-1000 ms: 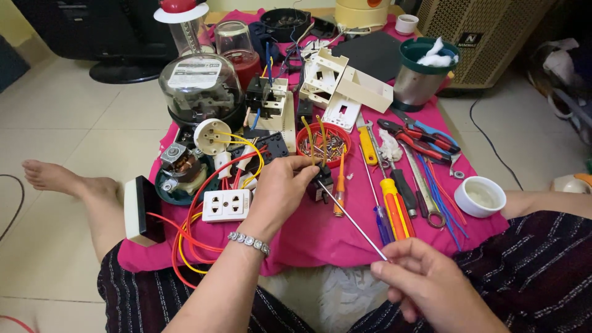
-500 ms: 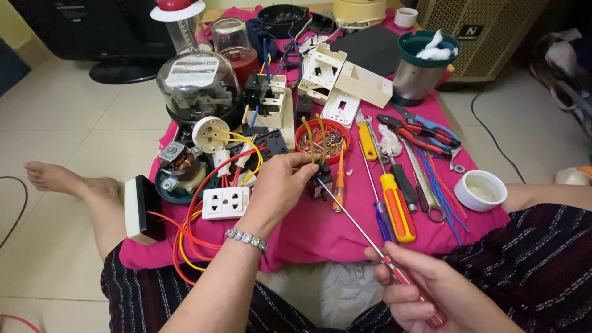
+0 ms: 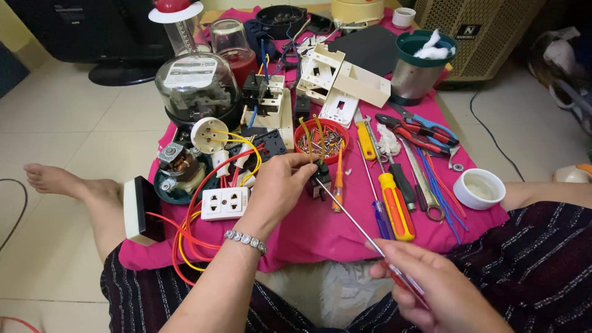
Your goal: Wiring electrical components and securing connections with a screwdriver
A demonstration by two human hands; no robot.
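Left hand (image 3: 279, 188) pinching small black switch part (image 3: 320, 185) right at fingertips, right hand (image 3: 431, 290) wrapped round long screwdriver (image 3: 364, 231) with tip poking in, so could easily slip off and jab those fingers.

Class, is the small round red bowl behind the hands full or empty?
Partly filled: the red bowl holds a loose heap of small metal screws, its inner wall still showing.

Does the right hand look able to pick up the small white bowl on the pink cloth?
Probably not at once: the right hand is shut on a long screwdriver. The white bowl sits close by, uncovered, nothing between them.
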